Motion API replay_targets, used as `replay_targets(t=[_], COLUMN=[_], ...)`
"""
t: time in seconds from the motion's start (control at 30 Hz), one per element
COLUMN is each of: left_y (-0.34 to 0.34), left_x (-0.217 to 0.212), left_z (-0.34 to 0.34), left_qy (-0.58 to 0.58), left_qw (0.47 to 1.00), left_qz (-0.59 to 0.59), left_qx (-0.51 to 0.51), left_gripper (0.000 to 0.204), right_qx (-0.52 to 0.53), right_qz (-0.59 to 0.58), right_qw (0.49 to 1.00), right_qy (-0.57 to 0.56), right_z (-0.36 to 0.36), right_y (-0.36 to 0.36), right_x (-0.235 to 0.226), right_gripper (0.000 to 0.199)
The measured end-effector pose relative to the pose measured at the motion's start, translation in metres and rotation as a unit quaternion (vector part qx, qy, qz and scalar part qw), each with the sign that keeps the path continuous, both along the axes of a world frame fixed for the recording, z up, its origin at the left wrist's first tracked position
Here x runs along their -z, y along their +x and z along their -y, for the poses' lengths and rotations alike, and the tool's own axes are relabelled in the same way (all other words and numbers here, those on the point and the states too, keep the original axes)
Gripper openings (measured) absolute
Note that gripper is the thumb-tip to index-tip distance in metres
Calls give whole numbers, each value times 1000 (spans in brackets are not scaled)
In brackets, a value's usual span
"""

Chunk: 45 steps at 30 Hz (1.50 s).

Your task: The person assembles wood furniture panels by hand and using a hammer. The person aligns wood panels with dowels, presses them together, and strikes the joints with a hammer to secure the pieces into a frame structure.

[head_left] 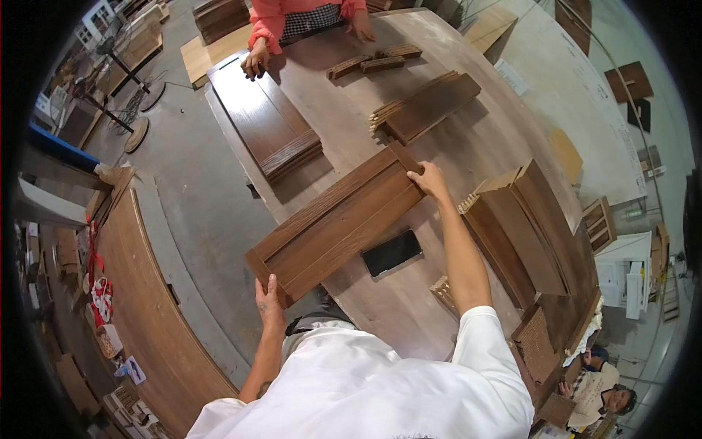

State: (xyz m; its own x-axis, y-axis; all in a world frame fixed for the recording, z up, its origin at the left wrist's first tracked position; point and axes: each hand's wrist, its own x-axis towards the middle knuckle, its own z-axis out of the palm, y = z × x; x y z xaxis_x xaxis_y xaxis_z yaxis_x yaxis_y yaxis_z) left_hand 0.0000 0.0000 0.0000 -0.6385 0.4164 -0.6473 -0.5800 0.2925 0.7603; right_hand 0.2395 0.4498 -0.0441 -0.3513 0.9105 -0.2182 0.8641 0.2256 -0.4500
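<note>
Between my two hands is a brown wooden framed panel [340, 219], tilted so that its long side runs from lower left to upper right. My left hand [270, 304] grips its near left end, with the thumb on the face. At the far right end my right hand [429, 181] holds the corner, thumb on top and the other fingers hidden beneath. A black phone or tablet-like slab [393, 254] lies on the worktable [358, 296] just below the panel.
Across the table a person in a pink top rests a hand [255, 60] on another brown panel [270, 117]. Stacked wooden boards [431, 106] and short pieces [376, 62] lie at the back. Tall boards [519, 234] stand at right. Another person [596, 391] is at lower right.
</note>
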Motion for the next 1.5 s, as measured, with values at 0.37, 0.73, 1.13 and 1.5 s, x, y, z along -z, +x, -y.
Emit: replay_targets(t=[0.37,0.73,1.13,1.5], left_y=[-3,-26,-79,-24], left_x=[5,41,42,11], left_z=[-9,30,90,89], left_qy=[28,1,-14,41], left_qw=[993,995,986,965], left_qz=[108,95,-131,-248], left_qx=[-36,-31,-101,-81], left_gripper=[78,86,58,51], right_qx=[-27,55,210,117], right_qz=[-87,-168,267,86], right_qw=[990,953,912,933], right_qy=[-106,247,229,328], right_z=[-34,61,100,194], right_y=[4,-2,338,277], right_x=[5,-53,-185,-106], right_gripper=[79,50,82,66])
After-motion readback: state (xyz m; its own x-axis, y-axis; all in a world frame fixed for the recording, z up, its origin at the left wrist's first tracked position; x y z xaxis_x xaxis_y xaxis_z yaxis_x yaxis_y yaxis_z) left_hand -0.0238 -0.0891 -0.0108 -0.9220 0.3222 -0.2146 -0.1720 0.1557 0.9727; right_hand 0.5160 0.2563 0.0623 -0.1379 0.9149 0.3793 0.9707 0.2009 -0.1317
